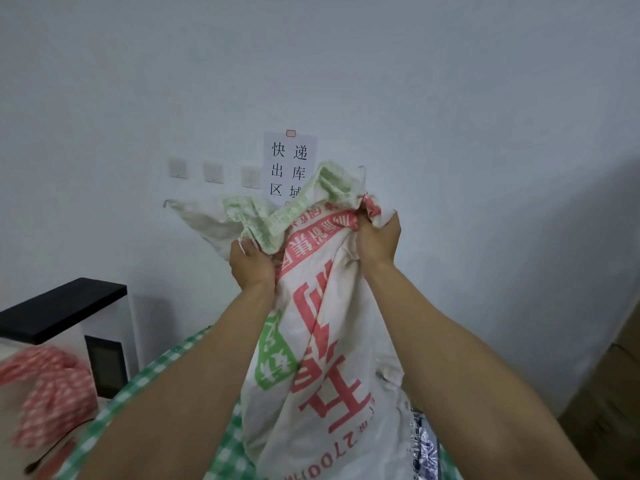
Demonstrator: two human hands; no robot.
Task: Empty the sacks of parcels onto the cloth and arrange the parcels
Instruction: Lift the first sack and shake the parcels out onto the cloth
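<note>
Head view: both hands are raised in front of the wall. The left hand (pixel 251 261) is clenched on a bunched fold at the upper end of the sack (pixel 332 341). The right hand (pixel 377 237) grips the other corner, fingers curled tight into the fabric. The sack hangs between the forearms with its print upside down, so its mouth seems to point downward, out of frame, over the green checked cloth (pixel 152 367). A shiny parcel (pixel 420 441) shows just beside the sack's lower right edge; whether more are inside cannot be told.

To do this step well, I judge the corners should be held high and level. The sack should be shaken in short jerks so parcels slide onto the cloth rather than past its edge, and away from the blurred red checked bundle (pixel 52 393) at left.
</note>
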